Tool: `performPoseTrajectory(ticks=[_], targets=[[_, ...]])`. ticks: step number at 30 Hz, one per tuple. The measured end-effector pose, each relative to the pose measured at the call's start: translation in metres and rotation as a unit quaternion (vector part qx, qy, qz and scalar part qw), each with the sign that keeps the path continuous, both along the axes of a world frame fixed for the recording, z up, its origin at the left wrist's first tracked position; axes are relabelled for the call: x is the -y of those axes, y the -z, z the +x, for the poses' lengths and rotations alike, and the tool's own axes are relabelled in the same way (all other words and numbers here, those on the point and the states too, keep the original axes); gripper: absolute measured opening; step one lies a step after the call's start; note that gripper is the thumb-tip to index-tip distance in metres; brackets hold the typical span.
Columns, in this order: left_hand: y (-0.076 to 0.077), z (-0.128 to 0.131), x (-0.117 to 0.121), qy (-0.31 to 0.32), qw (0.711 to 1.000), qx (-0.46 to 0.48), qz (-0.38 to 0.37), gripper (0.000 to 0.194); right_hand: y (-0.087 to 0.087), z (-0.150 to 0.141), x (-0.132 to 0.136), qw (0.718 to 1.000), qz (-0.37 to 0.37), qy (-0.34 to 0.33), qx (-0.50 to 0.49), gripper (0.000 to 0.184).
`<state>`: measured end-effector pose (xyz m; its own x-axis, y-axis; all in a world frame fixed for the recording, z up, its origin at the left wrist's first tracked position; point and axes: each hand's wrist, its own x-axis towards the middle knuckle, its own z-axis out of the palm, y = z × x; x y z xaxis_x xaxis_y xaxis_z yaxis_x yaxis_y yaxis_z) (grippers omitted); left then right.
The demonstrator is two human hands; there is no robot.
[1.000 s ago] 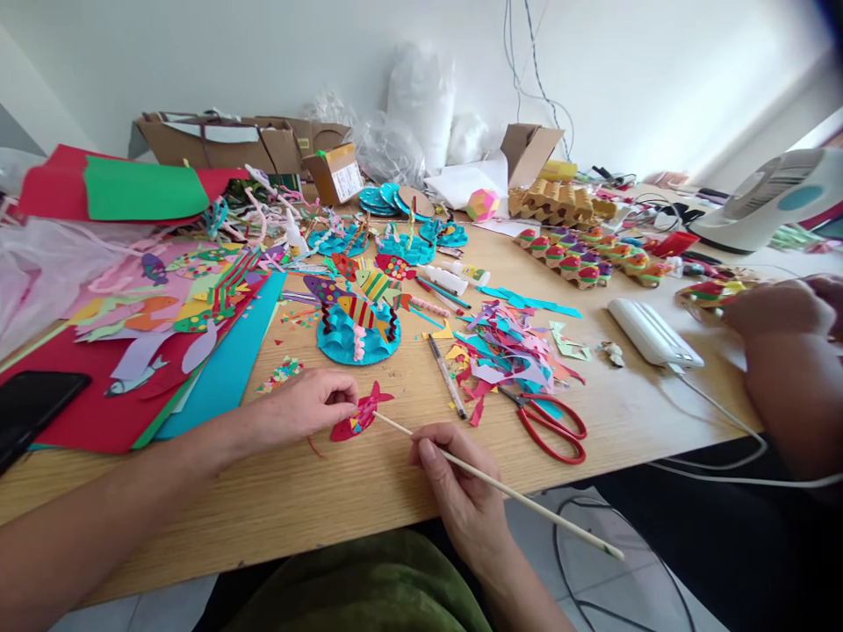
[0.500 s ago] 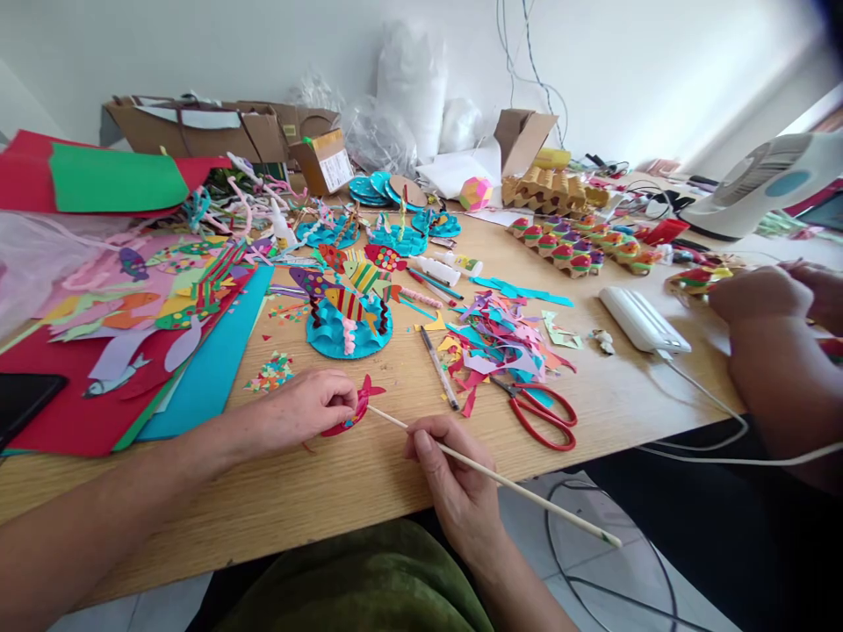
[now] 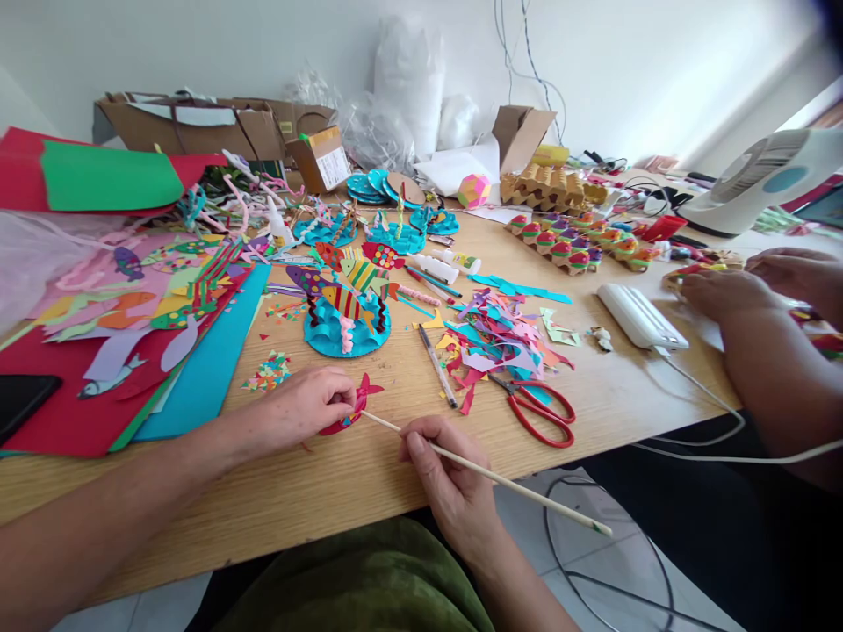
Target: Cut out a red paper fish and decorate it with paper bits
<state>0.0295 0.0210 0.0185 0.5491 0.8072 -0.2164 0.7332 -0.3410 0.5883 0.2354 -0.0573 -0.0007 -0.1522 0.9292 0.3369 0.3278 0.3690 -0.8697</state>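
Head view: right hand grips a slim pale wooden stick, its tip now nearer the left hand, centring work on the red paper fish; left fingers' hold unclear.

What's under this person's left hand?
Partly under the left hand is a crimson paper fish, its forked tail showing. The hand covers part of the fish's body, so whatever lies there can't be seen.
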Motion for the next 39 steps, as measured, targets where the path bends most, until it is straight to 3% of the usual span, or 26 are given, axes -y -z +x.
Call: performPoseTrajectory(ticks=[9, 26, 31, 39], targets=[[0.006, -0.001, -0.002, 0.004, 1.000, -0.004, 0.013, 0.022, 0.002, 0.000, -0.002, 0.999, -0.007, -0.042, 0.032, 0.017], [-0.001, 0.000, -0.001, -0.015, 0.999, -0.007, 0.032, 0.012, 0.002, -0.002, -0.005, 0.997, 0.014, -0.051, 0.047, 0.016], [-0.005, -0.009, 0.011, 0.004, 0.988, -0.024, 0.154, 0.017, 0.002, -0.002, -0.004, 0.998, 0.012, -0.049, 0.043, 0.016], [0.009, -0.028, 0.044, 0.105, 0.954, 0.008, 0.280, 0.031, 0.001, 0.000, -0.004, 0.998, -0.006, -0.047, 0.038, 0.017]])
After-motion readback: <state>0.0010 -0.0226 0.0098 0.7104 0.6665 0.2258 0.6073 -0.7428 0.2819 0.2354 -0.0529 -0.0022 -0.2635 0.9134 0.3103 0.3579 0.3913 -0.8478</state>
